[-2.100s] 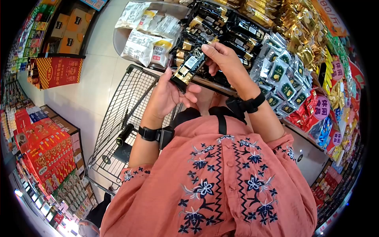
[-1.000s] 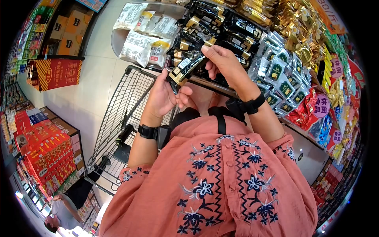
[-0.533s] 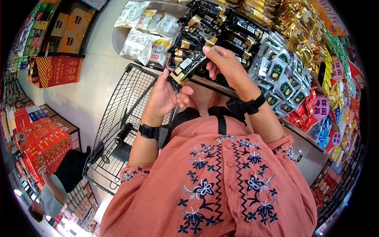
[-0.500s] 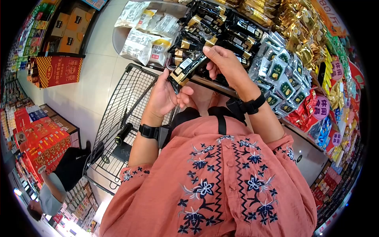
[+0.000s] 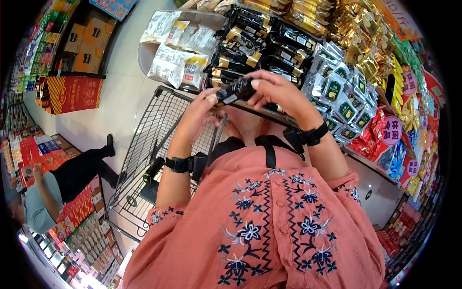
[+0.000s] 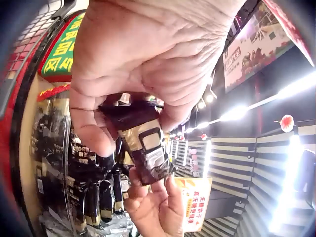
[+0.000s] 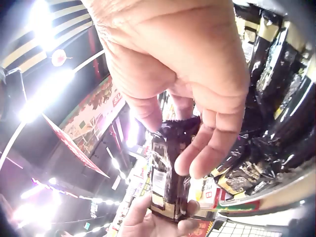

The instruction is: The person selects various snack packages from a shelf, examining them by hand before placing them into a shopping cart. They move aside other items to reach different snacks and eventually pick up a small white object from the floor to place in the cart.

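Observation:
A black-and-gold wrapped snack packet (image 5: 235,92) is held between both hands over the front edge of the display. My left hand (image 5: 196,115) grips its lower left end, thumb on one side and fingers on the other. At the upper right end, my right hand (image 5: 281,96) pinches the crimped black wrapper. In the left wrist view the gold band of the packet (image 6: 145,140) faces the camera, with the right fingertips (image 6: 148,197) at its far end. The right wrist view shows a pale label on the packet (image 7: 165,173).
Similar black packets (image 5: 248,41) fill the bin ahead, beside white bags (image 5: 168,62) in a clear tub. Silver-and-green packets (image 5: 337,89) lie to the right. A wire shopping cart (image 5: 139,168) stands at the left. Another person (image 5: 72,178) is in the aisle behind it.
The packet has been turned, so its label no longer faces the head camera, and both hands have shifted round it. The other person has come further into view at the left.

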`<state>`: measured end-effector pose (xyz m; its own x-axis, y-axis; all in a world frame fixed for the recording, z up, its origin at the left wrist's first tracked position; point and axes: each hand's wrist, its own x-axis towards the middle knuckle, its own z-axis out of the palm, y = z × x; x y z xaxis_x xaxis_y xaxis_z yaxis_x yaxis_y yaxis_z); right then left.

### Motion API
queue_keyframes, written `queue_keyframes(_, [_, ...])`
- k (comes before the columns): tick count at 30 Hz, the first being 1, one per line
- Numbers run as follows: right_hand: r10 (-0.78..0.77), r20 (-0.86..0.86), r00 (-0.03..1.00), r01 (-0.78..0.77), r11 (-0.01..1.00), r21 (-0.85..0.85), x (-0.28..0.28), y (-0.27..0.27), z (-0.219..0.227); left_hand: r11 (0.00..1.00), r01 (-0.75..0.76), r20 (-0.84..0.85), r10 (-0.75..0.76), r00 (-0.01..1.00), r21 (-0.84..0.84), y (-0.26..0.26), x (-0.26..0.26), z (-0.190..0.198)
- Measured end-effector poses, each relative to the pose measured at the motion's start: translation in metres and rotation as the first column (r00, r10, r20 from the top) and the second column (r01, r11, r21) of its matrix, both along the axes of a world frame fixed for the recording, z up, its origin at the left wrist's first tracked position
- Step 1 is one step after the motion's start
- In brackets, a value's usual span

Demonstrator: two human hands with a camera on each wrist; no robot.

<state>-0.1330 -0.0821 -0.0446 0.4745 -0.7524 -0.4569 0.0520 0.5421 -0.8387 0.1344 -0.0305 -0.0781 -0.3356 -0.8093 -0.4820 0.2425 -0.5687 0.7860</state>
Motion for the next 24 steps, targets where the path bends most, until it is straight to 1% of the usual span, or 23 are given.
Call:
queue_keyframes(1, [0.058, 0.027, 0.998, -0.059, 0.997, 0.047, -0.004, 0.002, -0.004, 0.998, 0.05, 0.078, -0.046, 0.996, -0.05, 0.0, 0.003, -0.004])
queue_keyframes(3, [0.052, 0.045, 0.998, -0.056, 0.993, 0.106, -0.006, 0.012, -0.005, 0.984, 0.141, 0.204, -0.117, 0.972, -0.106, 0.001, 0.006, 0.001])
queue_keyframes(4, [0.043, 0.039, 0.998, -0.048, 0.989, 0.137, -0.006, 0.015, -0.006, 0.975, 0.142, 0.209, -0.106, 0.972, -0.171, 0.004, 0.003, -0.002])
queue_keyframes(6, [0.025, 0.026, 0.999, -0.028, 0.994, 0.104, -0.008, 0.023, -0.016, 0.944, 0.145, 0.216, -0.082, 0.973, -0.296, 0.011, -0.005, -0.009])
queue_keyframes(7, [0.015, 0.019, 1.0, -0.017, 0.996, 0.088, -0.009, 0.025, -0.02, 0.945, 0.2, 0.237, -0.139, 0.962, -0.26, 0.012, -0.005, -0.009])
queue_keyframes(10, [-0.013, -0.011, 1.0, 0.014, 0.998, 0.058, -0.015, 0.026, -0.022, 0.943, 0.187, 0.309, -0.098, 0.946, -0.275, 0.014, -0.007, -0.015])
queue_keyframes(11, [-0.029, -0.027, 0.999, 0.03, 0.999, 0.03, -0.016, 0.026, -0.021, 0.93, 0.177, 0.319, -0.07, 0.945, -0.321, 0.012, -0.007, -0.016])
queue_keyframes(12, [-0.046, -0.043, 0.998, 0.046, 0.999, 0.002, -0.017, 0.026, -0.018, 0.974, 0.106, 0.275, -0.048, 0.96, -0.202, 0.01, -0.006, -0.016])
queue_keyframes(13, [-0.063, -0.058, 0.996, 0.061, 0.998, -0.026, -0.017, 0.025, -0.017, 0.996, 0.038, 0.235, -0.019, 0.972, -0.076, 0.006, -0.005, -0.014])
queue_keyframes(14, [-0.079, -0.091, 0.993, 0.073, 0.995, -0.071, -0.017, 0.025, -0.017, 0.998, -0.027, 0.198, 0.015, 0.98, 0.056, 0.004, -0.005, -0.013])
queue_keyframes(15, [-0.094, -0.123, 0.988, 0.08, 0.99, -0.115, -0.016, 0.025, -0.018, 0.998, -0.034, 0.209, 0.022, 0.978, 0.054, 0.003, -0.007, -0.017])
queue_keyframes(16, [-0.111, -0.154, 0.982, 0.086, 0.983, -0.16, -0.014, 0.024, -0.019, 1.0, -0.019, 0.207, 0.018, 0.978, 0.002, -0.001, -0.007, -0.017])
queue_keyframes(17, [-0.129, -0.189, 0.973, 0.074, 0.959, -0.275, -0.009, 0.021, -0.018, 0.999, -0.002, 0.205, 0.012, 0.979, -0.05, -0.008, -0.008, -0.015])
queue_keyframes(18, [-0.151, -0.164, 0.975, 0.097, 0.949, -0.3, -0.004, 0.02, -0.017, 0.995, 0.014, 0.204, 0.007, 0.979, -0.101, -0.014, -0.009, -0.011])
queue_keyframes(19, [-0.172, -0.138, 0.975, 0.119, 0.938, -0.325, 0.001, 0.019, -0.014, 0.988, -0.02, 0.209, 0.053, 0.976, -0.155, -0.021, -0.011, -0.005])
queue_keyframes(20, [-0.19, -0.111, 0.975, 0.141, 0.926, -0.351, 0.005, 0.017, -0.014, 0.984, -0.001, 0.157, 0.03, 0.987, -0.181, -0.03, -0.008, -0.004])
queue_keyframes(21, [-0.204, -0.148, 0.968, 0.128, 0.905, -0.406, 0.007, 0.015, -0.019, 0.973, -0.017, 0.184, 0.06, 0.981, -0.229, -0.035, -0.009, -0.002])
queue_keyframes(22, [-0.219, -0.21, 0.953, 0.081, 0.851, -0.52, 0.009, 0.012, -0.021, 0.96, -0.03, 0.21, 0.091, 0.973, -0.278, -0.039, -0.01, 0.002])
queue_keyframes(24, [-0.274, -0.321, 0.907, -0.039, 0.703, -0.71, 0.011, 0.009, -0.023, 0.957, -0.009, 0.241, 0.082, 0.967, -0.289, -0.041, -0.006, -0.004])
